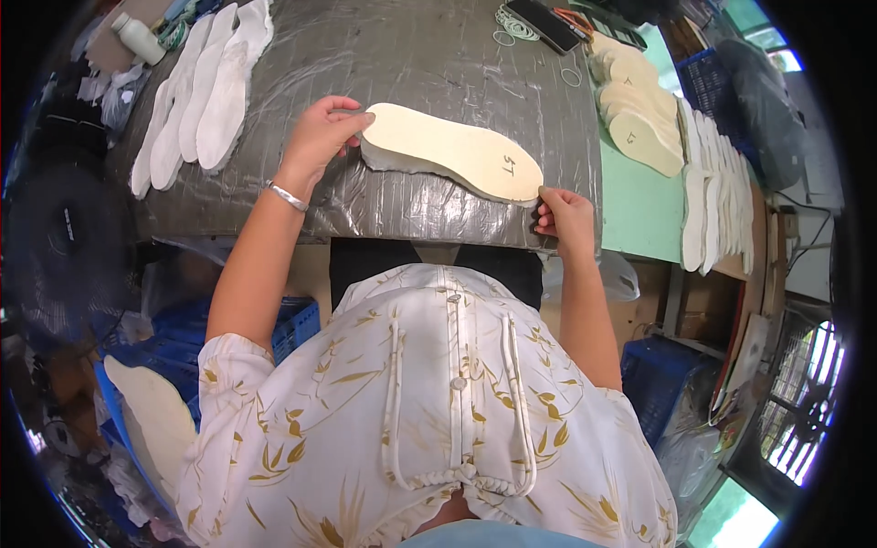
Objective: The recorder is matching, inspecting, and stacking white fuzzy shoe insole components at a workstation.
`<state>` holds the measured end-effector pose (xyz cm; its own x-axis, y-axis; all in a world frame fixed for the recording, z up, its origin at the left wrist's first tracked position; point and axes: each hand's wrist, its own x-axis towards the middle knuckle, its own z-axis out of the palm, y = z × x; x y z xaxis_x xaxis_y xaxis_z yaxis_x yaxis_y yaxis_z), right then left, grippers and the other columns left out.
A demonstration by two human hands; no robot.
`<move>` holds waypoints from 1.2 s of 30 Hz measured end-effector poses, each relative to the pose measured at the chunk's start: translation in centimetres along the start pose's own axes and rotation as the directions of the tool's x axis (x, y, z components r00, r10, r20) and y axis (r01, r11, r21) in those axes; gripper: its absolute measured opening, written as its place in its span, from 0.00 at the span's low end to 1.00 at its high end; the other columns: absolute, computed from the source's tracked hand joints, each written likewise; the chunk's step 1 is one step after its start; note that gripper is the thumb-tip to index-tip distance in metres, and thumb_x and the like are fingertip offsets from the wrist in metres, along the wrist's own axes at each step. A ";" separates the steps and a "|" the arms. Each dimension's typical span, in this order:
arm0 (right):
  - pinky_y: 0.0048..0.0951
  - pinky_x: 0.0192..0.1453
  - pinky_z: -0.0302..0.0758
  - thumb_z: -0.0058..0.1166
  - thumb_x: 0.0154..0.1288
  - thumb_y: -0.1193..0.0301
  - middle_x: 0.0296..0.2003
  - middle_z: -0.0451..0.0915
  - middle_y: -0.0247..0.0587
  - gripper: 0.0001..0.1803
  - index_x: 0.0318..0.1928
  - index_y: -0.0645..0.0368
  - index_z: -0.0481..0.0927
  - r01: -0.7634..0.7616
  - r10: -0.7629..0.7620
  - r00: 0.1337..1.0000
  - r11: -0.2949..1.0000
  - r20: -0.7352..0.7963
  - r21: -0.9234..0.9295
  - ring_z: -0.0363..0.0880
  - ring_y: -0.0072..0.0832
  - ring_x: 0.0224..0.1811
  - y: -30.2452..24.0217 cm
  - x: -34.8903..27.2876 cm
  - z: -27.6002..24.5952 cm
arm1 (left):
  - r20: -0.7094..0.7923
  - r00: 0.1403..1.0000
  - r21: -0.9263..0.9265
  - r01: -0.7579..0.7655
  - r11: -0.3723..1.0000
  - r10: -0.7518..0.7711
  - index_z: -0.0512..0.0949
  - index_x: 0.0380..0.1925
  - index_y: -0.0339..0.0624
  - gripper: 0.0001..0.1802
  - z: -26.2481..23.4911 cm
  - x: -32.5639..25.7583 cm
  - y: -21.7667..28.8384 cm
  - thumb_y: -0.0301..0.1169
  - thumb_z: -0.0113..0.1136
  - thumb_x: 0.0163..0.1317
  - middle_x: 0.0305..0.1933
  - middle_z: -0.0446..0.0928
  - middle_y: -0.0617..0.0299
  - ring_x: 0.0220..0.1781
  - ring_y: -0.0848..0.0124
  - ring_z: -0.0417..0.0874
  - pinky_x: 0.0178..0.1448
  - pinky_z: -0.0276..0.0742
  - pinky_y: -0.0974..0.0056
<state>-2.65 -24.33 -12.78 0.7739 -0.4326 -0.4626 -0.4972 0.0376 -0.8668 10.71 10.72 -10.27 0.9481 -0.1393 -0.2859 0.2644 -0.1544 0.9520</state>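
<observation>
A cream insole (448, 151) with a fluffy white underside showing along its near edge is stretched between my hands, just over the plastic-covered table (301, 64). My left hand (324, 137) pinches its left end between thumb and fingers. At the other end, the right hand (565, 217) grips the tip, with the remaining fingers curled below. Dark marks show on the insole's top face near the right end. Whether its underside touches the table I cannot tell.
White fluffy insoles (219, 91) lie at the table's left. Cream insoles (639, 119) overlap on the right beside a row of white ones (713, 201). A phone (544, 23) and elastic bands (516, 26) sit at the back. Blue crates (297, 324) stand below.
</observation>
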 end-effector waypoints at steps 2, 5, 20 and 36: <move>0.21 0.19 0.78 0.60 0.62 0.69 0.21 0.78 0.33 0.10 0.32 0.66 0.81 0.001 -0.001 1.000 1.000 0.001 -0.004 0.73 0.16 0.15 0.1 0.1 0.0 | 0.000 1.000 -0.005 -0.002 1.000 0.002 0.74 0.49 0.38 0.24 -0.2 0.1 -0.5 0.36 0.71 0.56 0.34 0.81 0.63 0.28 0.80 0.77 0.27 0.66 0.75; 0.22 0.20 0.78 0.60 0.62 0.69 0.20 0.78 0.32 0.10 0.32 0.65 0.81 0.000 0.000 1.000 1.000 0.003 -0.023 0.73 0.16 0.15 0.0 0.1 0.0 | 0.000 1.000 -0.024 0.002 1.000 -0.002 0.74 0.49 0.38 0.24 -0.2 -0.1 -0.6 0.36 0.71 0.56 0.34 0.81 0.63 0.28 0.80 0.78 0.27 0.66 0.75; 0.22 0.20 0.79 0.60 0.61 0.70 0.21 0.78 0.31 0.09 0.34 0.65 0.81 -0.012 0.012 1.000 1.000 0.007 -0.019 0.73 0.15 0.16 0.1 0.4 -0.1 | 0.029 0.996 0.005 0.082 0.997 -0.082 0.71 0.51 0.35 0.23 -0.2 0.0 -2.2 0.33 0.67 0.59 0.39 0.82 0.57 0.28 0.76 0.83 0.25 0.71 0.74; 0.22 0.20 0.79 0.60 0.62 0.69 0.21 0.79 0.31 0.08 0.34 0.63 0.81 -0.008 0.008 1.000 1.000 0.008 -0.029 0.74 0.16 0.16 0.5 0.9 -0.3 | 0.066 0.993 0.053 0.090 0.994 -0.094 0.72 0.48 0.38 0.20 -0.4 0.0 -3.0 0.32 0.67 0.59 0.37 0.82 0.58 0.28 0.75 0.84 0.23 0.71 0.74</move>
<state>-2.29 -24.94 -13.55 0.7727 -0.4251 -0.4714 -0.5148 0.0149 -0.8572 9.98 11.59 -13.08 0.9055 -0.1881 -0.3804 0.3391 -0.2185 0.9150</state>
